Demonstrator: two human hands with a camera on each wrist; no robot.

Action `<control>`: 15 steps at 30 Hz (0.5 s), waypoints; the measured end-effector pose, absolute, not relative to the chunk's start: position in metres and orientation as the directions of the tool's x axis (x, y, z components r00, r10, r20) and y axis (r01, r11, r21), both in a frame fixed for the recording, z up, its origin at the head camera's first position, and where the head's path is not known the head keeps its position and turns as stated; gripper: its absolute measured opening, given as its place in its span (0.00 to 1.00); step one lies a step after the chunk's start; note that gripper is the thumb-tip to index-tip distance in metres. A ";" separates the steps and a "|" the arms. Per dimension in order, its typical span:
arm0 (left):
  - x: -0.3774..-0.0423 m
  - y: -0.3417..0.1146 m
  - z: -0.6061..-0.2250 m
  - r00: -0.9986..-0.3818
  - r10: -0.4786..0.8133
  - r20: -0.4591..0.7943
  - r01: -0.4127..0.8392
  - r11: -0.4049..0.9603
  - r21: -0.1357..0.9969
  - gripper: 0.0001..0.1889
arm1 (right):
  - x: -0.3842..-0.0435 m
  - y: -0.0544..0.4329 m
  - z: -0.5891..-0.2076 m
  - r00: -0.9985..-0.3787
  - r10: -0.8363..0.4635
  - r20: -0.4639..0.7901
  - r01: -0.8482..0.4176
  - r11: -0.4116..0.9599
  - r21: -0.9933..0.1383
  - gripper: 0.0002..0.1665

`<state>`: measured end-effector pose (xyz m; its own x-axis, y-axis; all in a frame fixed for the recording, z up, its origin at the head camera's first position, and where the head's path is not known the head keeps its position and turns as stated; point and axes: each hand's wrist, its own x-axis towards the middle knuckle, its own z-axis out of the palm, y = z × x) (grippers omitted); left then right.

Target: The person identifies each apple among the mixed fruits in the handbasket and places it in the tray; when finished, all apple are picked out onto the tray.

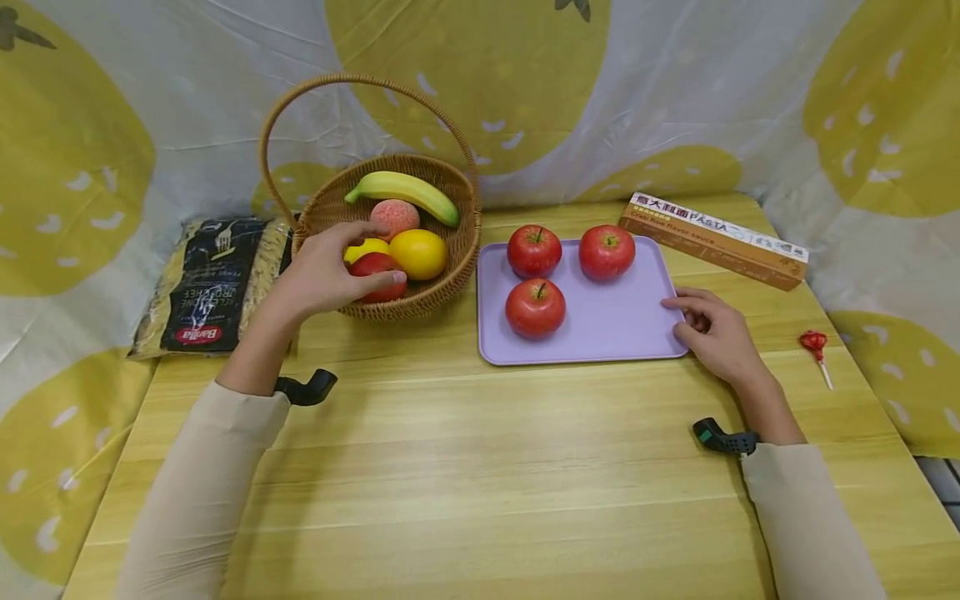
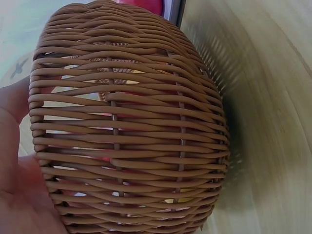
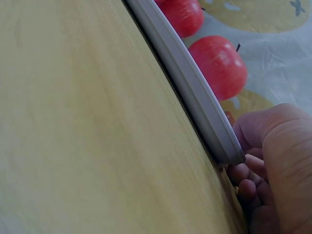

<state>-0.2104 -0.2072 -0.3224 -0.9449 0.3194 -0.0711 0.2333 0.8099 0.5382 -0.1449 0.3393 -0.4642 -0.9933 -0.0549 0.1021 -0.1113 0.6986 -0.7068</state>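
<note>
My left hand (image 1: 327, 265) reaches over the near left rim of a brown wicker basket (image 1: 457, 287). Its thumb and fingers hold a smooth, red round fruit (image 1: 378, 277) inside; the palm hides part of it. Close by lie a yellow lemon (image 1: 418, 254), a second yellow fruit (image 1: 366, 250), a pink peach (image 1: 395, 218) and a banana (image 1: 405, 190). The left wrist view is mostly basket weave (image 2: 131, 122). With thumb and fingers, my right hand (image 1: 716, 333) grips the right edge of a lilac tray (image 1: 615, 329). Three red apples (image 1: 535, 308) sit towards the tray's left and back.
Left of the basket lies a bag of Barilla penne (image 1: 213, 283). An orange and white pasta box (image 1: 712, 237) lies behind the tray's right end. A red lollipop (image 1: 813, 343) is near the table's right edge. Patterned cloth (image 1: 525, 100) hangs behind the table.
</note>
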 end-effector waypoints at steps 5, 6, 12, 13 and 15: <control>-0.213 -0.205 -0.320 -0.941 0.314 -0.125 0.205 0.824 0.528 0.44 | -0.144 0.339 -0.464 -0.994 -0.052 0.099 -0.107 0.696 -0.710 0.20; -0.214 -0.204 -0.319 -0.939 0.314 -0.139 0.199 0.827 0.525 0.44 | -0.144 0.339 -0.464 -0.994 -0.052 0.098 -0.106 0.696 -0.710 0.20; -0.217 -0.201 -0.317 -0.921 0.315 -0.229 0.161 0.844 0.512 0.49 | -0.144 0.339 -0.463 -0.993 -0.050 0.103 -0.108 0.695 -0.711 0.20; -0.218 -0.201 -0.317 -0.917 0.316 -0.242 0.156 0.845 0.511 0.49 | -0.144 0.339 -0.463 -0.993 -0.050 0.105 -0.110 0.696 -0.710 0.20; -0.218 -0.200 -0.317 -0.911 0.315 -0.265 0.148 0.852 0.503 0.50 | -0.144 0.339 -0.463 -0.993 -0.051 0.106 -0.112 0.697 -0.708 0.19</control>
<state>-0.2185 -0.2003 -0.3174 -0.9113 0.3147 -0.2654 0.1477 0.8517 0.5028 -0.1444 0.3385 -0.4630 -0.9930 -0.0513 0.1061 -0.1117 0.6968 -0.7085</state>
